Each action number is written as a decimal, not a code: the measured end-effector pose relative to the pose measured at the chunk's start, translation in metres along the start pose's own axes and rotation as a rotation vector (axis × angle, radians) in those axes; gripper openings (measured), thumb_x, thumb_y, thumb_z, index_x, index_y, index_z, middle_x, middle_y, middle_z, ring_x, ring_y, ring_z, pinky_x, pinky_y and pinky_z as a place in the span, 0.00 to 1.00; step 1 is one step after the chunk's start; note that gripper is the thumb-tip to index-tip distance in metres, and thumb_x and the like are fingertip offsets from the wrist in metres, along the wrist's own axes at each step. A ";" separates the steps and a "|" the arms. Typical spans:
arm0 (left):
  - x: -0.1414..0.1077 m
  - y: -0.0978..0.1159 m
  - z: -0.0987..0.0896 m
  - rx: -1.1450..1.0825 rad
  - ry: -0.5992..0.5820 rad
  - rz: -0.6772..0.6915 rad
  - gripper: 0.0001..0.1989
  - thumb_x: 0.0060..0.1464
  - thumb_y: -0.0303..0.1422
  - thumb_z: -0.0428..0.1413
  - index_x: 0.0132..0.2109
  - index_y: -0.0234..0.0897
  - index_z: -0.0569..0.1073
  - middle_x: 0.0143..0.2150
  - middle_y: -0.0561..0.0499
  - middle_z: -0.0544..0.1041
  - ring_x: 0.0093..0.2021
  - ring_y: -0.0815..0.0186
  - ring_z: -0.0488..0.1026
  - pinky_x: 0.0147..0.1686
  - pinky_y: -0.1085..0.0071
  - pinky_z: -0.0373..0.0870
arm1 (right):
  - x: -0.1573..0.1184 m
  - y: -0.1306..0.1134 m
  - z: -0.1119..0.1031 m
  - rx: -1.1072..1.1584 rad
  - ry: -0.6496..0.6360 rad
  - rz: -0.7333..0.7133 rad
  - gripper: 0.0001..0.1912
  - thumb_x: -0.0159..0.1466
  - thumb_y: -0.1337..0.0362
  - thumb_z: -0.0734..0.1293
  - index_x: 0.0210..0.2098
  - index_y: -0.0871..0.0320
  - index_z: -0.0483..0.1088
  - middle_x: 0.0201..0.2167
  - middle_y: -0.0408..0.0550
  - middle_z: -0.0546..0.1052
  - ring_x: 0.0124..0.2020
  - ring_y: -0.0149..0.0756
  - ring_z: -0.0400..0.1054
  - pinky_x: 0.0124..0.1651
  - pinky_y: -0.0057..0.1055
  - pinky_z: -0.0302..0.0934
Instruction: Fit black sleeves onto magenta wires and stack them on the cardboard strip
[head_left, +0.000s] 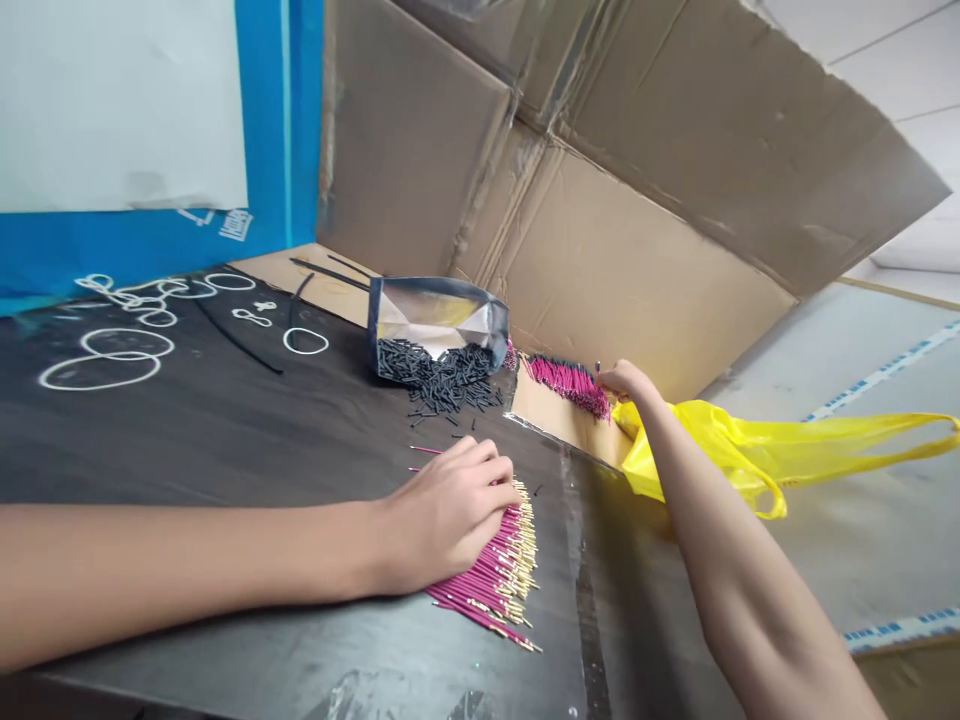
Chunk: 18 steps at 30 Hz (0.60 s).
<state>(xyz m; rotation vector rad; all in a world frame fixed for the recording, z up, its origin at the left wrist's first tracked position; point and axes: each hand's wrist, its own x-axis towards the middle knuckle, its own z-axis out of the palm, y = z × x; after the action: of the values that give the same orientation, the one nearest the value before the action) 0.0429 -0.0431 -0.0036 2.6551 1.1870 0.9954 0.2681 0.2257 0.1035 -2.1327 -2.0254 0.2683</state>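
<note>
My left hand point(457, 510) lies over a fanned pile of pink wires point(487, 575) with gold-coloured metal ends, its fingers bent and pressed together on them. Which wires it grips, if any apart from the pile, is hidden under the fingers. Farther off, my right hand point(624, 380) is closed in a pinch beside a second heap of pink wires point(566, 382), which have black pieces along their far ends. A thin wire with a dark tip point(598, 368) sticks up at its fingertips. Between the hands, an open bag point(375, 330) spills short black tubes point(442, 385).
White rubber bands point(120, 385) and dark strips point(240, 340) lie on the dark table point(300, 440) to the left. Cardboard point(637, 230) walls the back. The second heap rests on a cardboard sheet point(551, 412). A yellow plastic bag point(697, 440) sits under my right forearm.
</note>
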 end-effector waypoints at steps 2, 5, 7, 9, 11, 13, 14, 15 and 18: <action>0.000 0.000 0.002 0.030 -0.003 0.009 0.11 0.62 0.25 0.49 0.41 0.34 0.77 0.39 0.47 0.73 0.42 0.60 0.65 0.45 0.62 0.62 | 0.004 0.003 0.007 -0.033 -0.011 0.016 0.15 0.70 0.56 0.67 0.37 0.64 0.71 0.28 0.43 0.73 0.25 0.26 0.67 0.29 0.25 0.65; 0.000 -0.001 0.005 0.063 0.009 0.015 0.10 0.61 0.25 0.51 0.41 0.34 0.77 0.39 0.46 0.73 0.42 0.59 0.65 0.44 0.62 0.62 | 0.010 0.007 0.011 -0.071 -0.022 0.027 0.16 0.70 0.56 0.67 0.37 0.65 0.71 0.28 0.44 0.73 0.25 0.26 0.67 0.29 0.25 0.66; 0.000 -0.001 0.007 0.089 0.017 0.004 0.10 0.61 0.25 0.51 0.42 0.34 0.78 0.39 0.46 0.73 0.42 0.59 0.65 0.44 0.61 0.62 | 0.014 0.008 0.011 -0.086 -0.014 0.022 0.16 0.70 0.55 0.67 0.36 0.65 0.71 0.27 0.43 0.73 0.24 0.26 0.67 0.29 0.25 0.65; 0.000 -0.001 0.007 0.117 0.026 -0.025 0.12 0.62 0.26 0.50 0.43 0.33 0.78 0.39 0.45 0.73 0.42 0.58 0.65 0.44 0.60 0.61 | 0.017 0.009 0.008 -0.092 0.006 0.005 0.17 0.70 0.55 0.66 0.35 0.64 0.71 0.27 0.43 0.73 0.24 0.26 0.67 0.29 0.25 0.65; 0.001 -0.002 0.006 0.148 0.026 -0.079 0.13 0.64 0.29 0.48 0.45 0.33 0.78 0.40 0.44 0.73 0.43 0.58 0.65 0.44 0.59 0.61 | 0.017 0.008 0.003 -0.095 0.031 -0.022 0.16 0.70 0.55 0.66 0.35 0.64 0.71 0.26 0.42 0.73 0.24 0.26 0.67 0.29 0.26 0.65; 0.002 -0.004 0.006 0.188 0.013 -0.142 0.15 0.65 0.32 0.47 0.46 0.33 0.77 0.42 0.43 0.73 0.43 0.56 0.65 0.45 0.58 0.60 | 0.013 0.006 -0.003 -0.100 0.053 -0.065 0.16 0.70 0.56 0.66 0.33 0.64 0.71 0.26 0.42 0.73 0.23 0.26 0.66 0.30 0.27 0.64; 0.002 -0.005 0.005 0.211 -0.002 -0.170 0.16 0.65 0.34 0.47 0.47 0.33 0.77 0.43 0.42 0.73 0.44 0.56 0.65 0.45 0.57 0.60 | 0.007 0.004 -0.005 -0.104 0.060 -0.096 0.15 0.69 0.57 0.67 0.33 0.64 0.71 0.25 0.43 0.73 0.23 0.27 0.66 0.30 0.27 0.63; 0.003 -0.006 0.005 0.232 -0.019 -0.188 0.18 0.66 0.37 0.47 0.48 0.32 0.77 0.44 0.42 0.73 0.44 0.55 0.64 0.45 0.56 0.60 | -0.001 0.002 -0.007 -0.107 0.065 -0.135 0.14 0.68 0.58 0.67 0.32 0.64 0.71 0.24 0.44 0.73 0.23 0.28 0.66 0.30 0.27 0.62; 0.004 -0.009 0.006 0.272 -0.071 -0.199 0.22 0.66 0.41 0.46 0.48 0.31 0.78 0.44 0.40 0.73 0.45 0.53 0.64 0.47 0.55 0.60 | -0.042 -0.002 -0.005 -0.113 0.070 -0.308 0.12 0.66 0.61 0.66 0.29 0.61 0.73 0.23 0.47 0.74 0.25 0.32 0.67 0.30 0.28 0.58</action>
<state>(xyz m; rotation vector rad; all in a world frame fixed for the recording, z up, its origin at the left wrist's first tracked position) 0.0419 -0.0329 -0.0089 2.6669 1.6369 0.7490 0.2647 0.1834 0.1087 -1.8212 -2.3348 0.0339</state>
